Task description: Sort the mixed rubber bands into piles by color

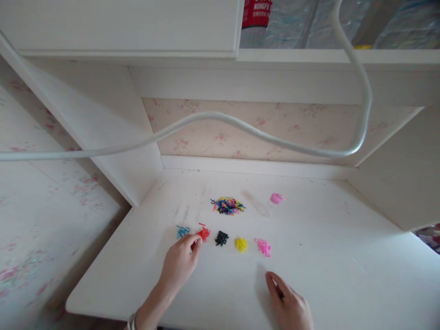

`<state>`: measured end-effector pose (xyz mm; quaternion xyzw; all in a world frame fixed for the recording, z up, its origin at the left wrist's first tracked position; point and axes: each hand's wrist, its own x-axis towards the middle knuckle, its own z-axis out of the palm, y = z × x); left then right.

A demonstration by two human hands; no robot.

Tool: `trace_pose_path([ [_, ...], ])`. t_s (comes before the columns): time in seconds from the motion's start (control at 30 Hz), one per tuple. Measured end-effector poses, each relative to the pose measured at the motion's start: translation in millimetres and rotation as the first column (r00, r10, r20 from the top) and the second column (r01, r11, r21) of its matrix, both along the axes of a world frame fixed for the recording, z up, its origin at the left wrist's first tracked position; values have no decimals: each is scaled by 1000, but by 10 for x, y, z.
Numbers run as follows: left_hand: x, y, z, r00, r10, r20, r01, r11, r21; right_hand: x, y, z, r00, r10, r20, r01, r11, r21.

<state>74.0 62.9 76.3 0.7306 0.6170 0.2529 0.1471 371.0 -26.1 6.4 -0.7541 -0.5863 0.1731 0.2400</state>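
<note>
Reaching out with left hand (180, 262), fingertips touching red pile (204, 234), grip hard to tell; resting right hand (290, 305) loosely curled on desk (343, 256), contents unclear, well apart. Alongside in a row: blue pile (182, 230), black pile (222, 238), yellow pile (241, 244), pink pile (263, 247); mixed heap (227, 206) behind

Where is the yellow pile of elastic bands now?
Head view, centre: the yellow pile of elastic bands lies between the black band pile and the pink band pile.

Bright soft daylight from R; white desk (326, 256) washed out. Faint shadow L of right hand (290, 307). Wide-angle bend at edges; near cable (213, 117) blurry.
</note>
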Motion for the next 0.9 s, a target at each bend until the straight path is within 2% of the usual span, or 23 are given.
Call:
trace_pose_path([
  [0.07,121,253,111,994,-53,-100,47,997,-56,92,-60,-81,999,-30,17,31,999,-25],
  [0.13,230,514,155,979,-55,-194,32,993,-118,110,-69,-95,999,-18,38,19,999,-39],
  [0.27,365,946,76,965,-36,-258,-1,990,-142,61,-7,-16,999,-3,41,6,999,-54],
  [0.37,423,1128,-16,953,-22,-301,-26,987,-156,48,25,27,1000,-10,26,12,998,-54],
  [0.5,493,1205,-83,941,-10,-339,-47,986,-161,48,29,40,1000,14,24,-13,998,-57],
  [0.67,516,1206,-100,931,-9,-364,-51,987,-154,31,25,69,999,32,29,-30,997,-68],
  [0.8,454,1180,-15,930,8,-368,-62,989,-136,21,21,99,998,37,53,-33,997,-73],
  [0.9,457,1020,127,934,20,-356,-63,992,-110,21,18,109,997,48,63,-44,997,-66],
])
